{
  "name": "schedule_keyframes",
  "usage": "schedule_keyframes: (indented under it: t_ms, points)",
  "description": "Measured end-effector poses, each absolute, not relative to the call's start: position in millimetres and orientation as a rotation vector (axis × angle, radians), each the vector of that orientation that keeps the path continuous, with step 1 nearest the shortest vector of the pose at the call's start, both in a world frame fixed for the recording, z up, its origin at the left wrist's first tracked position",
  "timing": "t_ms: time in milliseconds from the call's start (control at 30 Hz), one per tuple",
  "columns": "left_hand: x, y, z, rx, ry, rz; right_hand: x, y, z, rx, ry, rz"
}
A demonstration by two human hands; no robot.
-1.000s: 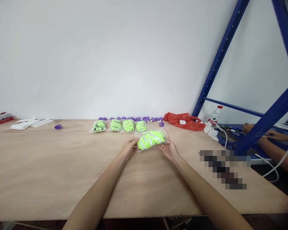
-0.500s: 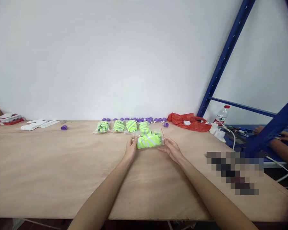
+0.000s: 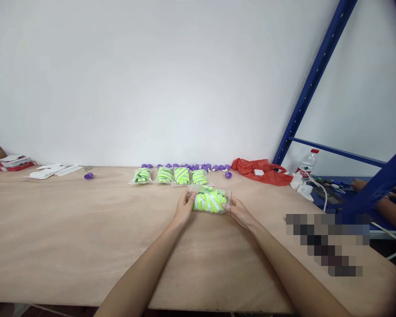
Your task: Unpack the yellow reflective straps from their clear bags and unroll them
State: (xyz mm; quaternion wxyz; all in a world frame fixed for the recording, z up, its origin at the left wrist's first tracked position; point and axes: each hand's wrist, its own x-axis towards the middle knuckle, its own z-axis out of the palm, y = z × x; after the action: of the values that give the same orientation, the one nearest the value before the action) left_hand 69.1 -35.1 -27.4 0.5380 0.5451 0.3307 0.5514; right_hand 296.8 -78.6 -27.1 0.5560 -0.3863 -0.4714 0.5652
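the left hand (image 3: 185, 207) has thumb and fingers clamped on the nine o'clock end of the clear bag (image 3: 210, 200). the right hand (image 3: 242, 213) meets its three o'clock end by the red strip (image 3: 231, 202); those fingers are partly hidden, so i cannot tell how firmly they close. between the hands, the bag holds a yellow-green striped bundle (image 3: 213, 204). handling it well probably means light, even support at both ends, pinching plastic rather than squeezing the bundle, and minding the row of similar bags (image 3: 182, 175) just beyond, from ten to twelve o'clock.
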Motion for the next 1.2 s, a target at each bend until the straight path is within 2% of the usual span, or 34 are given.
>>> schedule_keyframes:
  t_ms: [433, 833, 1200]
  points:
    - [67, -40, -19, 1.329, 0.689, 1.33, 301, -77, -31, -0.943, -1.146, 1.351]
    - [74, -41, -20, 1.287, 0.623, 1.346, 294, -78, -22, -0.986, -1.203, 1.219]
    - [54, -28, -16, 1.219, 0.776, 1.363, 304, -75, -23, -0.99, -1.043, 1.228]
